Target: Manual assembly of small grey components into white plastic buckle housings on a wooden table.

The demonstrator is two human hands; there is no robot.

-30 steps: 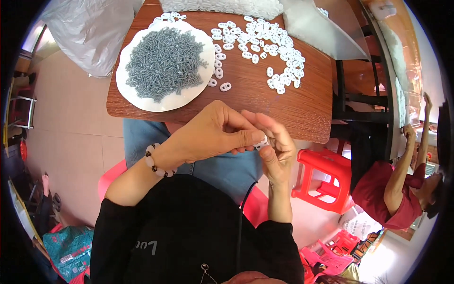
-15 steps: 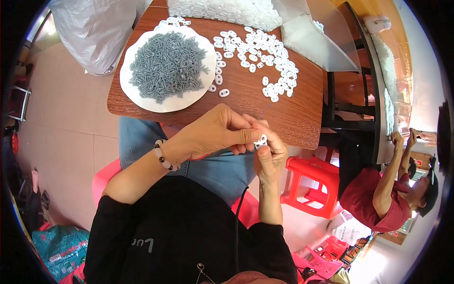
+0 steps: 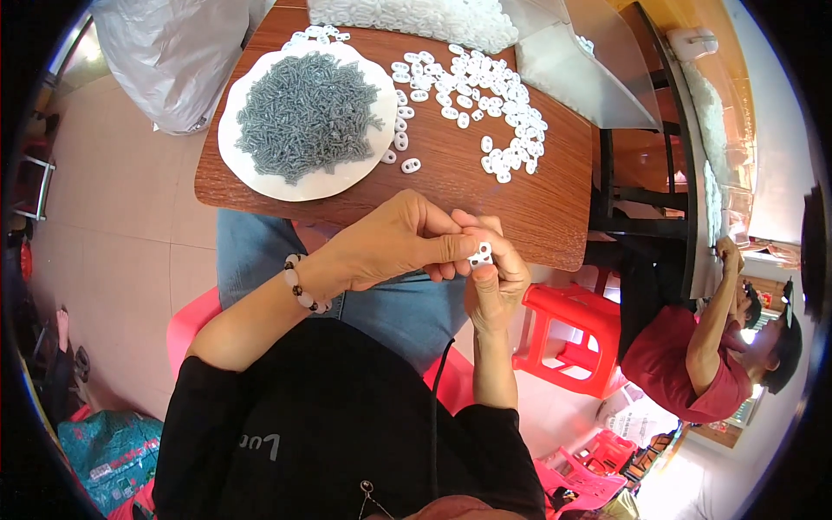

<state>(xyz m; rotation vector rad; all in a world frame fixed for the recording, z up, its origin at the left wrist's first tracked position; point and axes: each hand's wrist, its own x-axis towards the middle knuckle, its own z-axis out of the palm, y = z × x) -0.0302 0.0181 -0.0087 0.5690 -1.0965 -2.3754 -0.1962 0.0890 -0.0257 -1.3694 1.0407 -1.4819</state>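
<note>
My right hand (image 3: 496, 282) pinches a small white plastic piece (image 3: 481, 255) with two holes, just below the near edge of the brown table (image 3: 546, 217). My left hand (image 3: 390, 243), with a bead bracelet at the wrist, comes in from the left and its fingertips press on the same piece. On the table, a white plate (image 3: 260, 173) holds a heap of small grey springs (image 3: 308, 113). Several loose white pieces (image 3: 477, 95) lie scattered to the plate's right.
A grey plastic bag (image 3: 173, 52) sits at the table's far left and a clear bag (image 3: 581, 61) at the far right. A red stool (image 3: 572, 338) stands at my right. Another person in a red shirt (image 3: 685, 364) sits at the lower right.
Both hands have stayed together on the white piece, with only small finger shifts. The view has moved slightly, so the table sits a little farther right.
</note>
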